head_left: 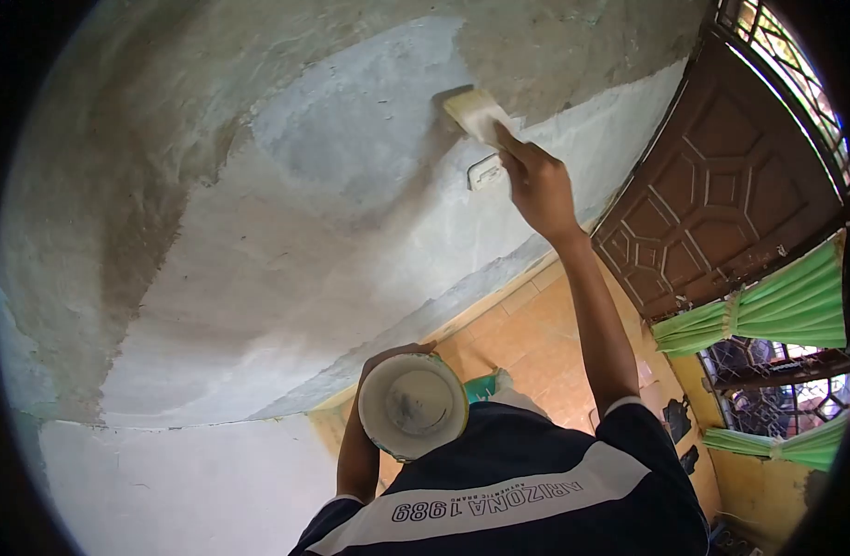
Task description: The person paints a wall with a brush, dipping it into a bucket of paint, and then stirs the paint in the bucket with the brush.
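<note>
My right hand (541, 190) is raised to the wall and grips a wide, pale flat paintbrush (481, 116). The brush's yellowish tip is at a damp-looking bluish-grey patch (360, 111) on the wall; motion blurs it slightly. Held in front of my chest is a round white tub (418, 405), its inside coated with whitish material and a darker smear at the bottom. My left hand (388, 358) wraps around the tub's far side, with most of its fingers hidden behind the rim.
A white wall switch (485, 173) sits just below the brush. Bare grey cement (165, 111) borders the whitish coated wall area (240, 287). Rightward are a brown panelled door (712, 176), green curtains (786, 301) and a grilled window (786, 385). Orange floor tiles (536, 334) lie below.
</note>
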### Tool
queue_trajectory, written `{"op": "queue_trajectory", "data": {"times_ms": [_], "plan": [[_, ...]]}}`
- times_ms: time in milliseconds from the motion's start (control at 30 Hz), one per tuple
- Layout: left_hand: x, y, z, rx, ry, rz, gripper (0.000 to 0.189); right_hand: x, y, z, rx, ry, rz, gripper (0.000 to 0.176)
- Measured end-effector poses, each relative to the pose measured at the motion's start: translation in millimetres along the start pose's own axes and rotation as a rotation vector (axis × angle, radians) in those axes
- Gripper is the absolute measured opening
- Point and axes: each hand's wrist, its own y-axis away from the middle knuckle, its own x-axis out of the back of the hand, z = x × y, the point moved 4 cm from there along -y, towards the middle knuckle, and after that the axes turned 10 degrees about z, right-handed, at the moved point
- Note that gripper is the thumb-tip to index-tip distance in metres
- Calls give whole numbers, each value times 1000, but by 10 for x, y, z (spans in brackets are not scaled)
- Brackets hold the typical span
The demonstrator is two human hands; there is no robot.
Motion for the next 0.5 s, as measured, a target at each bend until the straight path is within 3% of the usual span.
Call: {"op": "queue_trajectory", "data": {"times_ms": [167, 233, 267, 300, 333, 433, 500], "plan": [[-461, -175, 86, -8, 66, -53, 30, -285, 169, 309, -22, 188, -155, 39], [-575, -263, -73, -274, -98, -179, 29, -282, 334, 499, -64, 268, -336, 37], [-698, -195, 23, -270, -98, -167, 29, -237, 343, 513, -106, 263, -373, 36], [-804, -133, 76, -132, -68, -97, 29, -220, 302, 512, -102, 253, -379, 36], [-867, -89, 94, 9, -35, -27, 29, -164, 232, 478, -76, 242, -326, 35], [-866, -54, 7, 35, -19, 7, 29, 33, -118, 239, -42, 219, -263, 32], [-878, -12, -61, 46, -13, 32, 29, 204, -391, -13, 23, 82, -88, 31]]}}
